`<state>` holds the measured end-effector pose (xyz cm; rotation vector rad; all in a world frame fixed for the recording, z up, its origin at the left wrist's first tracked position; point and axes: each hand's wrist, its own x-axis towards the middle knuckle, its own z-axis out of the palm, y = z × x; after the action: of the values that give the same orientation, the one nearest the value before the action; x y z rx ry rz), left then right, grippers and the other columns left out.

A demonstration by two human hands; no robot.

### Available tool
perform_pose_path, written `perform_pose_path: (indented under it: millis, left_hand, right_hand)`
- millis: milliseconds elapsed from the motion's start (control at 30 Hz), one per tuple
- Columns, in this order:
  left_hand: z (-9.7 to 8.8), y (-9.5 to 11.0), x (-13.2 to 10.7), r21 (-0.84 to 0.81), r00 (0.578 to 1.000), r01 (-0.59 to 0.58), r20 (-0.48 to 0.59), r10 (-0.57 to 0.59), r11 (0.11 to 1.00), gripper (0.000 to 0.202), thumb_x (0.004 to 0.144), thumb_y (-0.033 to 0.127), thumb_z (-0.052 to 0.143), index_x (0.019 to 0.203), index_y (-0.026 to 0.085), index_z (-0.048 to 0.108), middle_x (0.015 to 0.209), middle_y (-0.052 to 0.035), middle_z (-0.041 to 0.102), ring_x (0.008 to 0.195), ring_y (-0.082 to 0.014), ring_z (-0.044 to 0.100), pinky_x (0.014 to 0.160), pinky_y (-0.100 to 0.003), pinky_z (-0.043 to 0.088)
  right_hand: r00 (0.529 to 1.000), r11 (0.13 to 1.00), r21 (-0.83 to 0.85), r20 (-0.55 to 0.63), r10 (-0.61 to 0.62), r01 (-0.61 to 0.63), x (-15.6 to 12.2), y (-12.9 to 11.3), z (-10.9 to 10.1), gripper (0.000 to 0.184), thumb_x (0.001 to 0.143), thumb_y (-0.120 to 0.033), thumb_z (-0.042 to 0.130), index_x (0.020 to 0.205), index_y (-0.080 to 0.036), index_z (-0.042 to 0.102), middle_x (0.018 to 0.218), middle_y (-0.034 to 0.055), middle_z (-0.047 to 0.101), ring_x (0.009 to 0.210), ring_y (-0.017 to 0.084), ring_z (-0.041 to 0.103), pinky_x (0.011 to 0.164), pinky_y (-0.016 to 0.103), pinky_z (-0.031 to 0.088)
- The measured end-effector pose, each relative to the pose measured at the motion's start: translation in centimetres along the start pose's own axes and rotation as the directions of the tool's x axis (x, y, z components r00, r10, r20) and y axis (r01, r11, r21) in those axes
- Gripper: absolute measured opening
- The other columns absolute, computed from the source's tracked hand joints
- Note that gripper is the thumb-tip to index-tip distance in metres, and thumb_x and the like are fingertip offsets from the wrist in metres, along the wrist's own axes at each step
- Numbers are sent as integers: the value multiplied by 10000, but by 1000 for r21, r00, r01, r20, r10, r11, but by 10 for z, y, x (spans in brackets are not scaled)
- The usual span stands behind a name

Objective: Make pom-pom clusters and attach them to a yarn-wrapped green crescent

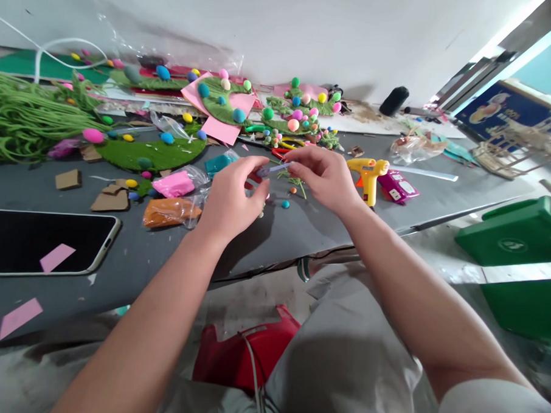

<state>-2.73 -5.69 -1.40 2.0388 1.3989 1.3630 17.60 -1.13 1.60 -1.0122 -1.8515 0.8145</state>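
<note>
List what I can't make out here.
Purple strip, head view: blurred, right end covered by the right hand.
Phone, head view: left end cut off by the picture edge.
Purple box, head view: print too small to read.
Green bin, head view: emblem too blurred to read.

Site: craft workshop, by appearance. Evidence: long grey bench point(315, 228) carrying bundled green yarn-like strands point(33, 114) at ten o'clock, small multicoloured round pom-poms point(293, 125) at twelve, yellow plastic glue gun point(371, 172) between two and three.
</note>
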Motion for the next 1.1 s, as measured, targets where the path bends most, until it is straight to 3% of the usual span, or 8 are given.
perform_pose_path:
  millis: [233,333,433,600,733,867,967,1100]
  left_hand:
    - [-1,2,0,30,1000,-2,-1,2,1000,329,900,182,650,1225,183,696,1162,-66,771,962,-203,731,964,-345,584]
    - [0,2,0,13,1000,-2,9,2,1000,331,901,191,651,1229,183,693,1172,-67,767,952,-203,730,957,-346,584]
    - [0,2,-1,2,1000,-9,11,9,1000,323,900,191,655,1220,181,696,1165,-66,768,927,-200,727,940,-344,586]
    - [0,2,-1,17,999,-31,19,31,999,295,922,218,659,1211,188,708,1141,-69,767,939,-206,723,933,-344,582]
    - [0,0,0,7,998,-39,59,39,999,215,940,255,668,1138,201,732,1107,-71,761,899,-202,719,889,-341,581]
    - [1,-2,0,7,998,-35,56,35,999,153,937,291,689,1066,221,732,1041,-61,758,856,-199,705,854,-334,569]
    - [1,-3,0,-1,998,-33,52,33,999,126,938,304,687,1029,225,724,1002,-55,758,853,-202,702,839,-334,561]
    - [1,-2,0,-3,999,-19,45,19,1000,89,921,296,703,961,217,714,930,-44,752,825,-197,696,777,-317,544]
  right_hand:
    - [995,995,-43,49,90,-88,-3,4,-1,495,847,-667,745,749,-185,689,620,6,613,571,124,536,536,275,471]
    - [998,999,-21,40,41,-40,-4,5,-1,459,752,-617,852,849,-188,719,758,25,687,663,145,592,600,288,518]
    - [998,999,35,66,20,-23,-4,6,0,419,843,-581,785,1021,-205,738,937,55,737,813,177,663,726,321,575]
    - [993,994,-76,88,80,-73,-5,4,-1,448,889,-614,723,771,-182,724,630,6,613,583,130,528,556,287,457]
    - [999,1000,-18,38,24,-24,-4,3,0,410,760,-566,864,859,-195,720,737,9,672,642,139,575,594,286,497]
    - [992,994,97,114,46,-57,-5,3,2,362,887,-555,748,1018,-219,708,922,47,748,773,172,675,732,332,583]
    - [983,996,42,171,73,-81,-6,2,2,387,932,-579,681,869,-198,706,747,27,697,655,152,622,651,320,551]
    - [995,999,-19,94,33,-31,-6,2,2,393,791,-558,842,821,-195,693,694,1,642,615,136,567,580,293,492]
